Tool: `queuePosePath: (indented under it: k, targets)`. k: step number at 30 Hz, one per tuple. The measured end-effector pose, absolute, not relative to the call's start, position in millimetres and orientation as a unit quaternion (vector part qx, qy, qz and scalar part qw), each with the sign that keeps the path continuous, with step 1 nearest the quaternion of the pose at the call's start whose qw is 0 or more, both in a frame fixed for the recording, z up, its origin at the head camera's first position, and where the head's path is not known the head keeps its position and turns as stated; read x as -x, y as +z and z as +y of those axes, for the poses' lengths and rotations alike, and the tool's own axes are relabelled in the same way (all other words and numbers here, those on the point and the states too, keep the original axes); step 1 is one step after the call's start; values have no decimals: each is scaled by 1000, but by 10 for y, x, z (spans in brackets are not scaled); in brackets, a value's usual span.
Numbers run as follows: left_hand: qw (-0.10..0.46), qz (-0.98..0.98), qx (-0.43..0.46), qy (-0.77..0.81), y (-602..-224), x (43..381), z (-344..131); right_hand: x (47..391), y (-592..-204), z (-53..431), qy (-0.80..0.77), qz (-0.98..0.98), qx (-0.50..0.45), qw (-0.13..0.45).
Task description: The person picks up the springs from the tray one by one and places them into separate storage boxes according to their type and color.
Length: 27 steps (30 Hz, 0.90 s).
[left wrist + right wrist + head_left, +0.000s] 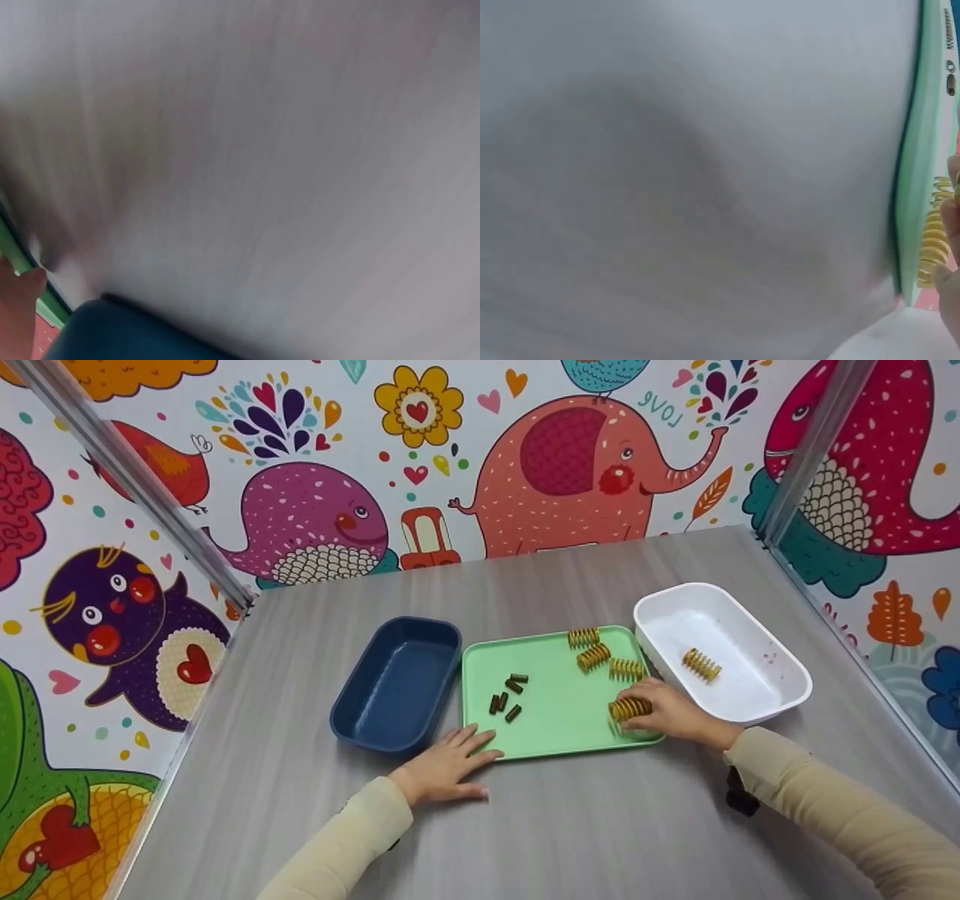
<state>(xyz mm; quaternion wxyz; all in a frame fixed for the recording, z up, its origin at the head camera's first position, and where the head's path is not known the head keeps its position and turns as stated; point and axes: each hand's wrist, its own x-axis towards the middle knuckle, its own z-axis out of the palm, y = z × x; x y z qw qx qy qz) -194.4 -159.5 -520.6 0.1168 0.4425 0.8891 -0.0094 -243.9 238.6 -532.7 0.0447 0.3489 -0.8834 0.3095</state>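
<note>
My right hand (671,712) grips a large yellow coil spring (630,709) low over the near right part of a light green tray (555,735). In the right wrist view, yellow coils (933,244) show beside the fingers at the tray's edge. My left hand (446,769) lies with fingers spread, fingertips at the tray's near left corner, holding nothing. Three more large yellow springs (594,658) lie at the tray's far right. Several small dark springs (513,712) are scattered over its left half.
Right of the tray stands a white bin (780,690) with one yellow spring (701,665) inside. A dark blue bin (397,682) sits at the tray's left. Patterned panels (442,472) with metal posts border the grey table (555,825) at the back and sides.
</note>
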Motion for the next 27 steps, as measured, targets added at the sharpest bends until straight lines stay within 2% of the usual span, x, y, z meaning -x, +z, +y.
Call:
queuePosePath:
  k: [8, 13, 18, 27]
  targets:
    - [109, 889, -445, -17, -5225, 1941, -1591, 2423, -5189, 2343, 342, -851, -388, 84]
    - [113, 890, -442, -13, -5228, 1949, -1599, 2409, -5008, 2338, 330, -854, -398, 65]
    - [111, 890, -442, -13, -5225, 1953, -1599, 2445, -4768, 2345, 307, -876, -369, 36]
    - [119, 889, -442, -14, -5216, 1944, -1591, 2667, -4436, 2423, 301, -892, -337, 18]
